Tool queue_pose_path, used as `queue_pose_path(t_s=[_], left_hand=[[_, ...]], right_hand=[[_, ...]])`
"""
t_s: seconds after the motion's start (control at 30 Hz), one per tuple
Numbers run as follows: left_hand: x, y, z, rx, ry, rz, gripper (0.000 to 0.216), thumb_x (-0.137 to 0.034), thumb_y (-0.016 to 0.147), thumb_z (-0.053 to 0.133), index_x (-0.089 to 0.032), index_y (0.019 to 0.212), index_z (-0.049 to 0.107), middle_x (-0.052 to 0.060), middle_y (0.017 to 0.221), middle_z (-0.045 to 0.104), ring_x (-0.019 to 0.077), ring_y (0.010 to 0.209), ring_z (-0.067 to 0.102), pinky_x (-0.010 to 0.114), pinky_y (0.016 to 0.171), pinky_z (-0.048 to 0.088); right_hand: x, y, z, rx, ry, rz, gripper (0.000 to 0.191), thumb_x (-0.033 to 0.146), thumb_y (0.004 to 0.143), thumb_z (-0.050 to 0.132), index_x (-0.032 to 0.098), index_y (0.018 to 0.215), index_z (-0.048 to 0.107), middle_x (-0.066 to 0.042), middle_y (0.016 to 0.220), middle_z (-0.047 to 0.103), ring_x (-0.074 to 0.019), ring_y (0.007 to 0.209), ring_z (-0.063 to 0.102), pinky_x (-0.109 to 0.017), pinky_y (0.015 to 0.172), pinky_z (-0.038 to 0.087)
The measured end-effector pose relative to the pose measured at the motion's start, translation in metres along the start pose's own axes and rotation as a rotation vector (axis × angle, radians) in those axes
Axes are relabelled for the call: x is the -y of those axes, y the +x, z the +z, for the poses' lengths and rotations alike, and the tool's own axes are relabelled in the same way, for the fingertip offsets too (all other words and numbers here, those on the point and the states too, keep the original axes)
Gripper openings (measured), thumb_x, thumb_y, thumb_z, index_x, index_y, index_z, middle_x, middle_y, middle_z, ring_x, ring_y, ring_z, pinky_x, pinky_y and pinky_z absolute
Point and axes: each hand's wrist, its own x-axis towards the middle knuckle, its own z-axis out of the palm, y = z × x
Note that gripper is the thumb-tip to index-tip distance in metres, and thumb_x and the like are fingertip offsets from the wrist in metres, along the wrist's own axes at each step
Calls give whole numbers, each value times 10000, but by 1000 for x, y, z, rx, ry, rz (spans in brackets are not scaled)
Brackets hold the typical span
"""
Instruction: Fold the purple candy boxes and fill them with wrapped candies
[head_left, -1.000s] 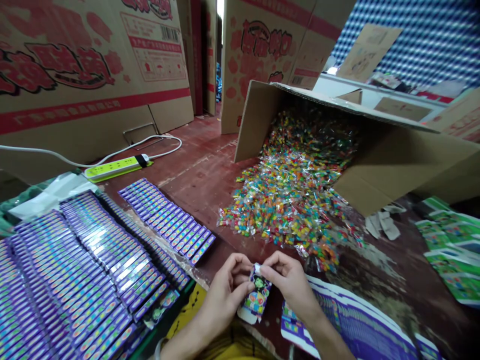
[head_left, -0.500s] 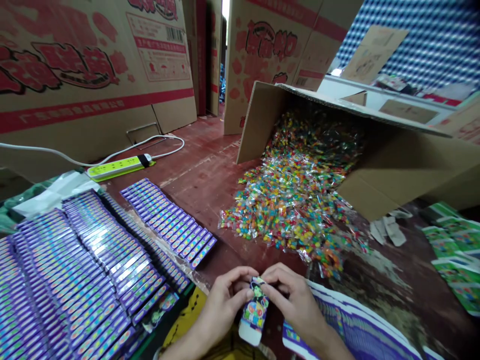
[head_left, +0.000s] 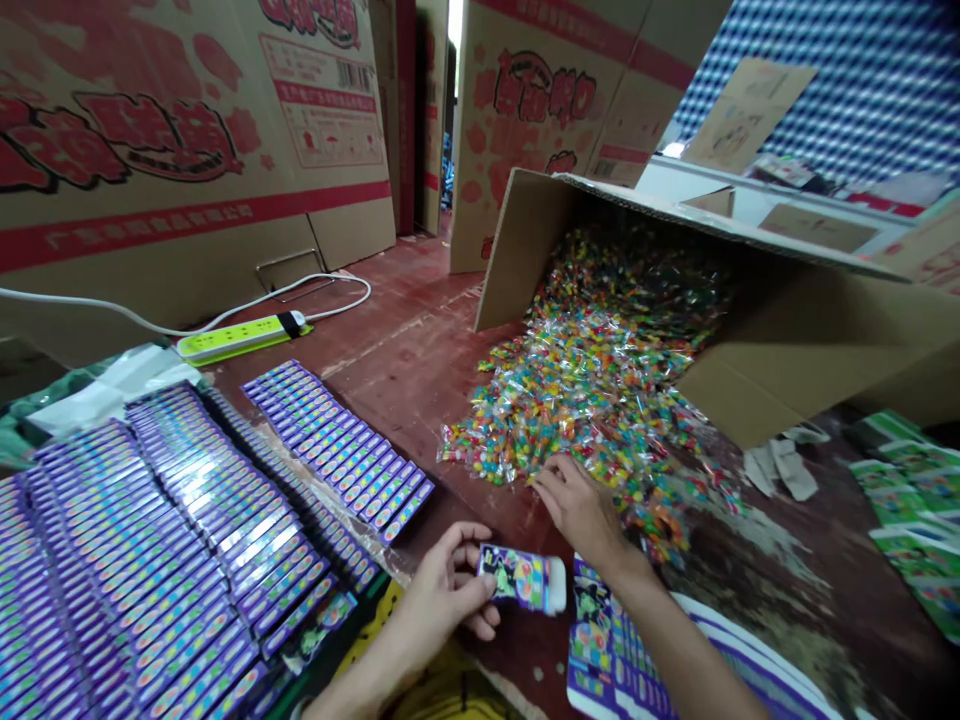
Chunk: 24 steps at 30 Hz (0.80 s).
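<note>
Left hand (head_left: 442,590) grips a small purple box (head_left: 523,579) sideways, fingers clamped on its end, low over the table (head_left: 405,360) — right hand (head_left: 574,505) stretches forward, fingers loosely apart, touching the candy pile (head_left: 592,390).

Rows of flat packs (head_left: 150,540) lie on the counter (head_left: 405,350) at the left, a power strip (head_left: 240,337) behind them. A tipped carton (head_left: 787,340) at the right rear spills candy sachets (head_left: 592,400) forward. Flat sheets (head_left: 600,640) lie nearest, right of the packs.
</note>
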Motion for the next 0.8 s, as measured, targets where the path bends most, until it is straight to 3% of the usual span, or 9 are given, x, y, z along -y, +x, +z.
queue_pose_path(t_s=[0.1, 0.2, 0.3, 0.4, 0.57, 0.7, 0.8], left_hand=[[-3, 1, 1, 66, 29, -19, 525, -292, 743, 706, -175, 1206, 490, 39, 888, 621, 183, 689, 674, 305, 626, 552], [-6, 2, 4, 80, 114, 58, 351, -254, 759, 663, -149, 1086, 591, 29, 876, 611, 174, 753, 620, 283, 678, 516], [-6, 3, 8, 29, 217, 139, 217, -225, 763, 659, -149, 962, 618, 6, 851, 591, 153, 754, 557, 233, 653, 455], [-5, 4, 12, 11, 265, 154, 212, -207, 772, 657, -160, 971, 600, 5, 877, 606, 158, 775, 553, 230, 671, 432], [-3, 3, 13, 36, 266, 157, 244, -196, 780, 659, -166, 1012, 587, 15, 903, 621, 170, 798, 570, 240, 693, 425], [-4, 2, 16, 69, 174, 169, 315, -179, 783, 675, -191, 1080, 570, 28, 958, 637, 194, 889, 592, 261, 755, 446], [-5, 1, 20, 84, 135, 209, 285, -176, 795, 689, -198, 1052, 567, 29, 975, 644, 195, 926, 587, 267, 796, 447]], right_hand=[[1, -4, -7, -77, 88, 73, 182, 302, 963, 508, 224, 927, 669, -76, 941, 666, -220, 847, 640, -339, 763, 525], [9, -11, -17, -124, 206, 169, 223, 361, 986, 478, 195, 983, 627, -63, 827, 688, -196, 714, 677, -287, 602, 556], [25, -17, -25, -163, 460, 299, 214, 392, 939, 573, 182, 950, 613, -42, 737, 685, -191, 668, 687, -264, 554, 559], [40, -20, -32, -221, 617, 359, 209, 385, 890, 653, 185, 938, 614, -29, 712, 682, -179, 657, 680, -251, 553, 551], [51, -25, -39, -324, 597, 332, 209, 380, 877, 669, 183, 938, 634, -34, 717, 682, -176, 650, 669, -255, 554, 541], [54, -31, -34, -193, 557, 334, 203, 398, 889, 641, 201, 936, 640, -51, 767, 694, -203, 676, 673, -279, 551, 528], [58, -34, -28, -162, 302, 228, 134, 349, 905, 612, 234, 866, 667, -59, 842, 691, -229, 761, 654, -334, 656, 522]])
